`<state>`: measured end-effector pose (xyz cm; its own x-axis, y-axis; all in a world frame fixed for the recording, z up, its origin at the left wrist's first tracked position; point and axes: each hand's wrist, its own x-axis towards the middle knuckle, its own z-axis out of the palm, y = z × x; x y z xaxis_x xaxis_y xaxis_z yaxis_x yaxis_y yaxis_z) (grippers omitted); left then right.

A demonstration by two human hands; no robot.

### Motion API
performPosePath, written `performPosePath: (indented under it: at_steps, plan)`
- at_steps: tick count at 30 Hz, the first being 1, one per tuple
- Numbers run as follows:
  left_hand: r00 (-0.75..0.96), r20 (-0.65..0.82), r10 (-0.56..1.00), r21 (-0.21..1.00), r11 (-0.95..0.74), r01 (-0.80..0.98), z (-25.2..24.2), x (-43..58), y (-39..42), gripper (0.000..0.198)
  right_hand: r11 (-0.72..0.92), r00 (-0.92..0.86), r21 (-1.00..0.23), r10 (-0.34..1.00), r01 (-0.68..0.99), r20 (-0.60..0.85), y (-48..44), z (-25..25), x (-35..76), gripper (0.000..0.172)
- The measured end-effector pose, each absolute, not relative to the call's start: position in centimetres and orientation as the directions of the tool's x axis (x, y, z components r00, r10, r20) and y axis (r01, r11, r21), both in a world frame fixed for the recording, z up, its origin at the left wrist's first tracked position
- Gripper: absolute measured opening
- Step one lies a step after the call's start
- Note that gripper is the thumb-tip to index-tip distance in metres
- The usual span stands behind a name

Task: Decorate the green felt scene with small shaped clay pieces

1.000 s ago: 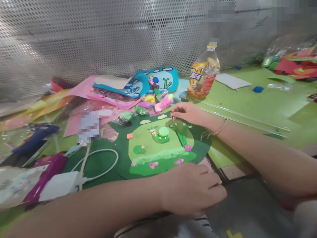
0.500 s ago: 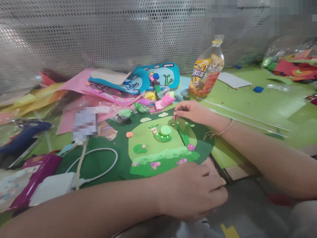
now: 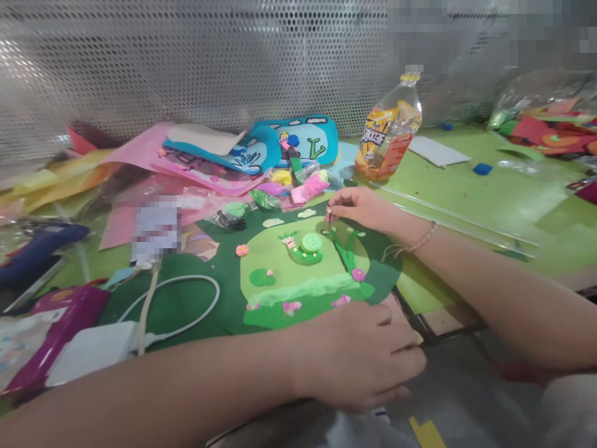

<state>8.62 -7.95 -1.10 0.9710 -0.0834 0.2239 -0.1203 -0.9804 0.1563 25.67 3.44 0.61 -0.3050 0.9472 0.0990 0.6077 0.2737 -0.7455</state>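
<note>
A round felt picture [image 3: 298, 274] lies in front of me: dark green felt, a light green disc, a clay snail [image 3: 305, 247], a green plant stem [image 3: 345, 252] and small pink flowers. My right hand [image 3: 359, 208] hovers over the picture's far edge, its thumb and fingers pinched on a thin dark tool whose tip points down beside a tiny pink clay bit. My left hand [image 3: 361, 354] rests at the picture's near edge, with its fingers curled together and pointing right; whether it holds anything is hidden.
Bagged coloured clay [image 3: 298, 186] and pink and blue felt pieces [image 3: 261, 152] lie behind the picture. A tilted drink bottle [image 3: 389, 130] stands at the back right. A white charger and cable [image 3: 153, 317], a purple pack and a blue glue gun [image 3: 37, 246] are at the left. A perforated metal wall runs behind.
My right hand has shifted slightly along the picture's far edge with the tool still pinched. The view has drifted a little; my left hand stays put.
</note>
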Motion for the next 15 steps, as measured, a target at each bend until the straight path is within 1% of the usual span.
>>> performPosePath:
  at_steps: [10,15]
  plan:
    - [0.967,0.238,-0.095,0.149,-0.980,-0.133,-1.23,8.64,-7.85,0.032,0.306,-0.329,-0.734,0.937,0.606,0.119,3.56,0.40,25.77,0.021]
    - [0.964,0.248,-0.095,0.148,-0.980,-0.134,-1.17,8.62,-7.83,0.032,0.279,-0.316,-0.725,0.945,0.630,0.089,3.44,0.61,25.75,0.019]
